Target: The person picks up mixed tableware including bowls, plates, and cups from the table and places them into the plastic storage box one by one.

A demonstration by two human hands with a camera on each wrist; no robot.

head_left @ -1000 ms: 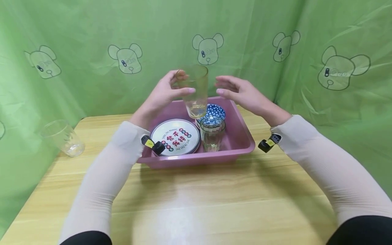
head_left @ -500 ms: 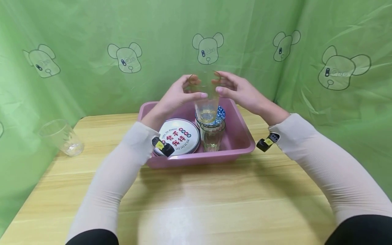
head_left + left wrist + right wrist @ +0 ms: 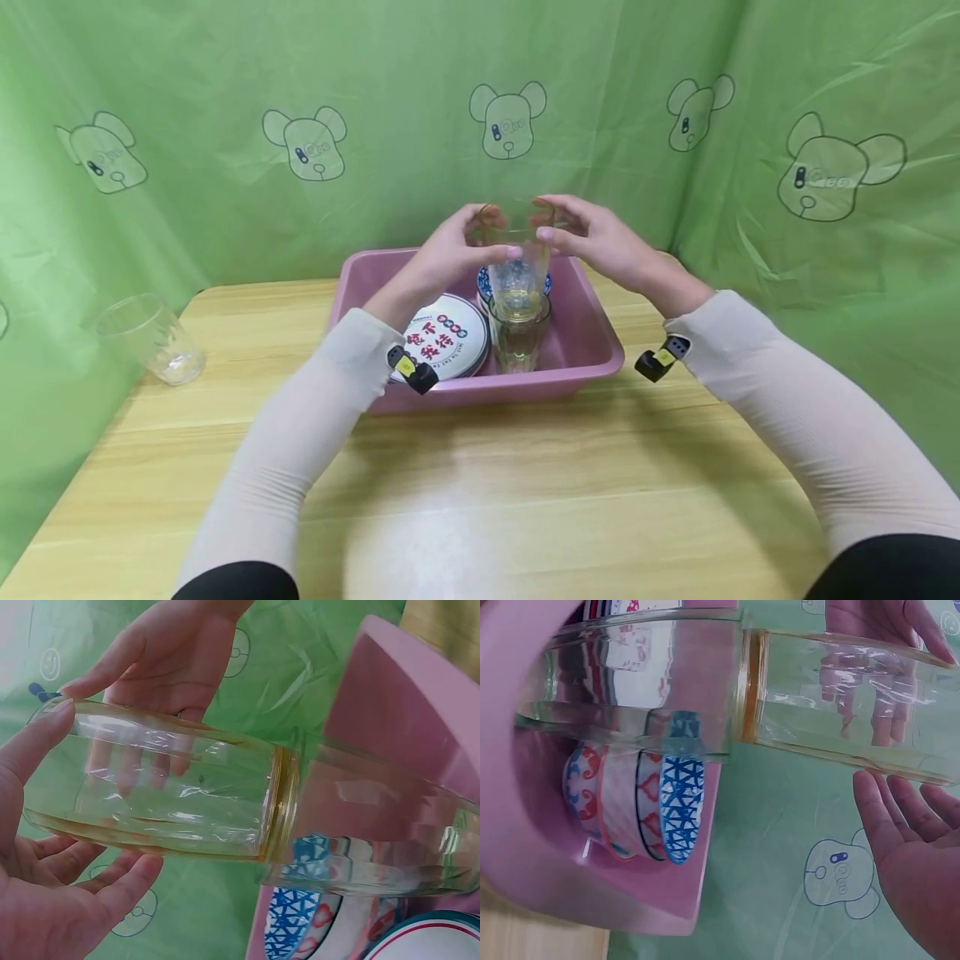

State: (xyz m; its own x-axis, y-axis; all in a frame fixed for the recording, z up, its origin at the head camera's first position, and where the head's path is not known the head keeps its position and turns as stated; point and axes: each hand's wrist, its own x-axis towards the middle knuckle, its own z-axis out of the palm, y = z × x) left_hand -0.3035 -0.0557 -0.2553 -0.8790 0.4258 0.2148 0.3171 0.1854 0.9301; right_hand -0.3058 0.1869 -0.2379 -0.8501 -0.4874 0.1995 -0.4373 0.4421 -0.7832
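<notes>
A yellow-tinted drinking glass (image 3: 519, 279) stands upright between my two hands, over a pink basin (image 3: 491, 396). My left hand (image 3: 453, 250) grips its left side, thumb in front and fingers behind. On the other side, my right hand (image 3: 603, 242) holds it near the top with thumb and fingertips. Directly below is a clear glass (image 3: 517, 350) standing in the basin. The yellow glass's base (image 3: 281, 802) is at the clear glass's rim; whether it has entered cannot be told. Patterned bowls (image 3: 649, 802) are stacked behind the clear glass. White plates (image 3: 453, 333) with red lettering lie to its left.
Another clear glass (image 3: 176, 354) stands at the left edge of the wooden table (image 3: 525, 500). A green curtain (image 3: 405, 117) with bear-head drawings hangs close behind the basin and along both sides.
The yellow glass has moved right and down, from above the bowls to the clear glass's rim. My left hand has travelled with it, and my right hand has come onto its right side.
</notes>
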